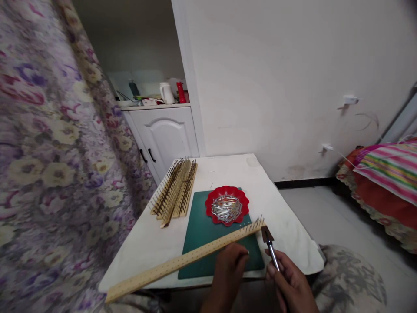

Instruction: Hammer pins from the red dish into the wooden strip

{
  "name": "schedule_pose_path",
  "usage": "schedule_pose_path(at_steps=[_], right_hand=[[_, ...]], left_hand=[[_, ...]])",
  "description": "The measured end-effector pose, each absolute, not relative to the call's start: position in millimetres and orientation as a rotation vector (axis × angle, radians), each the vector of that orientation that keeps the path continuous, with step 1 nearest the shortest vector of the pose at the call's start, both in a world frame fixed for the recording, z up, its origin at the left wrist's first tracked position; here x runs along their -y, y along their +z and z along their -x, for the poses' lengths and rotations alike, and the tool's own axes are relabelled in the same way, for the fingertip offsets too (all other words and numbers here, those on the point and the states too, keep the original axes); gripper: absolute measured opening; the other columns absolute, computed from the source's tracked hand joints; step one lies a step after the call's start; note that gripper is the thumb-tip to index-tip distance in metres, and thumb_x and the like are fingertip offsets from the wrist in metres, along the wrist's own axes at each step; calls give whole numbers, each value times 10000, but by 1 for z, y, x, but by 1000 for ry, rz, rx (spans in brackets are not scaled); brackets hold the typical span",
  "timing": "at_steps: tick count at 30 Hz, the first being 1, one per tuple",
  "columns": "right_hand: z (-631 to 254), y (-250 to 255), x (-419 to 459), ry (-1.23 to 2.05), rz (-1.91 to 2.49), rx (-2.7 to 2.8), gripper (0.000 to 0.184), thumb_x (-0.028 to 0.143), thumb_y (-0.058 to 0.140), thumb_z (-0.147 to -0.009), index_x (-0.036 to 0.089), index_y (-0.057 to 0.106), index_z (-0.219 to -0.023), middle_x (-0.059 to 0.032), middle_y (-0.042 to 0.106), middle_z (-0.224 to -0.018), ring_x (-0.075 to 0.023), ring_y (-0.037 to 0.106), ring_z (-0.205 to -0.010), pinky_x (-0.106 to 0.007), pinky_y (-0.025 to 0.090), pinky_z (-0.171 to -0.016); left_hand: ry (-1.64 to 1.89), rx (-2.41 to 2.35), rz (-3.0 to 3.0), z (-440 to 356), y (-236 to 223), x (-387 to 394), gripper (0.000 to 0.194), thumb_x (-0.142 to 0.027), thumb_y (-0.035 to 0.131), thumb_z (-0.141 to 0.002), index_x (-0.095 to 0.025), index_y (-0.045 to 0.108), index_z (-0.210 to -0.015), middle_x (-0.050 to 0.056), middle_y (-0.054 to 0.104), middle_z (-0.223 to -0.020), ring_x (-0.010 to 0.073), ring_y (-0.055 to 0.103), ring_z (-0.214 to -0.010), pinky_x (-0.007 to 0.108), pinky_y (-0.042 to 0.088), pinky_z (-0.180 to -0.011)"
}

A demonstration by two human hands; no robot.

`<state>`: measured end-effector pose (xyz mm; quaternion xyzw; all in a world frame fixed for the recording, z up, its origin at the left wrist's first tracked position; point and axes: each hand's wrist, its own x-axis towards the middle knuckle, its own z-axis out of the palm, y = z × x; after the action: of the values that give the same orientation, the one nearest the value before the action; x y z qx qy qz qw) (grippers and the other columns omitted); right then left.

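My right hand (288,278) grips a hammer (273,255) with a shiny metal shaft and a brown wedge-shaped head, close to the strip's right end. A long wooden strip (182,259) with rows of small holes lies slantwise over a green cutting mat (198,221). Several nails (256,224) stand in its right end. My left hand (230,267) is curled closed just in front of the strip; what its fingers hold, if anything, cannot be made out. Behind the strip, a red scalloped dish (209,211) holds a heap of loose silver nails (227,208).
Wooden strips full of upright nails (176,187) lie together at the table's left. White cloth covers the table (224,174). A flowered curtain (65,152) hangs at left, a white cabinet (169,139) stands behind, and a bed (387,182) is at right.
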<state>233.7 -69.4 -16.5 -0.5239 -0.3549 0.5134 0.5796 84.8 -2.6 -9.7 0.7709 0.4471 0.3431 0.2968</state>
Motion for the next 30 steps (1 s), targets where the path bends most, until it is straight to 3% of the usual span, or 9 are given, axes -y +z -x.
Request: schedule_pose_path(at_steps=[5,11,25,30], right_hand=[[-236,-20,68,1186,1207,793,432,486,637,-745,224,523,-1069,94,489,-563,-18,315,-278,-151,158,-289],[-238,-30,66,1221,1183,756,431,501,630,-745,228,506,-1055,105,452,-470,-36,260,-280,-172,97,-293],[-245,-24,67,1235,1223,782,450,517,628,-734,233,520,-1065,79,543,-574,-22,317,-248,-160,148,-270],[-253,-13,63,1330,1133,903,388,514,541,-808,205,497,-1039,57,592,-614,-10,357,-225,-147,135,-286]], left_hand=[[1032,-1368,-1828,-88,-16,-30,116,-216,515,-798,-184,610,-739,-18,607,-679,124,543,-623,213,389,-598],[1057,-1389,-1878,-97,-22,-45,136,-223,506,-799,-185,626,-749,-2,629,-752,137,563,-674,225,396,-625],[1023,-1426,-1950,-99,-21,-45,155,-222,492,-809,-191,631,-746,2,638,-761,144,576,-701,227,398,-648],[995,-1436,-1984,-101,-20,-44,171,-234,482,-818,-201,639,-757,8,640,-794,142,580,-720,224,395,-636]])
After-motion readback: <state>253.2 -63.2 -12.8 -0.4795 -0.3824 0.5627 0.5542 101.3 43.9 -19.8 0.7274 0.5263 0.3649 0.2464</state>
